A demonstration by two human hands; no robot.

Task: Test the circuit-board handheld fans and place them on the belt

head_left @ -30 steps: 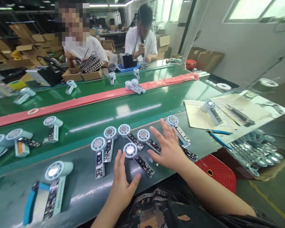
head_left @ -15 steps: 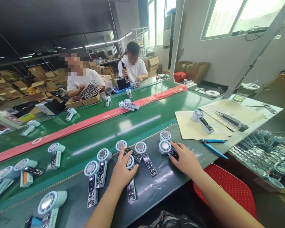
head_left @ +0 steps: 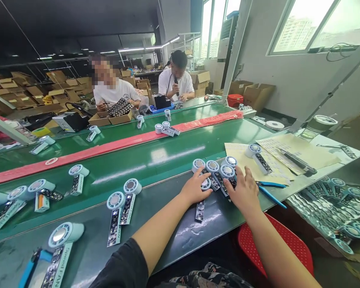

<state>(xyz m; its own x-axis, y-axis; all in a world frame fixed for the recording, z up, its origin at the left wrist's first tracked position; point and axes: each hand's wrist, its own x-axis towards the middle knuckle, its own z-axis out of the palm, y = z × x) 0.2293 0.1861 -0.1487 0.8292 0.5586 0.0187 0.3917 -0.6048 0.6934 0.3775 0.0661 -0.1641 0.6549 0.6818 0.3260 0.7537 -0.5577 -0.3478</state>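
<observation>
Light-blue handheld fans with round heads and exposed circuit boards along their handles lie on the metal worktop. My left hand [head_left: 195,188], fingers spread, rests over a fan [head_left: 199,211] whose handle points toward me; its fingertips reach the heads of neighbouring fans, one a fan with a silver disc [head_left: 212,166]. Around the near fan [head_left: 227,171] of the right-hand cluster, my right hand [head_left: 243,190] is spread, thumb to the left of the fingers. Part of that handle is hidden by the hand. Behind it sits another fan head [head_left: 230,161].
Two fans [head_left: 120,212] lie left; another [head_left: 61,240] is near blue-handled pliers [head_left: 33,264]. More pliers [head_left: 271,192], a fan on label sheets [head_left: 259,158] and a cutter [head_left: 297,160] are right. Beyond runs a green conveyor [head_left: 156,160]; two people work across it.
My left hand has moved right, and the fans beneath and beside it have shifted right to join the right-hand cluster. My right hand has moved slightly right, its fingers now more spread.
</observation>
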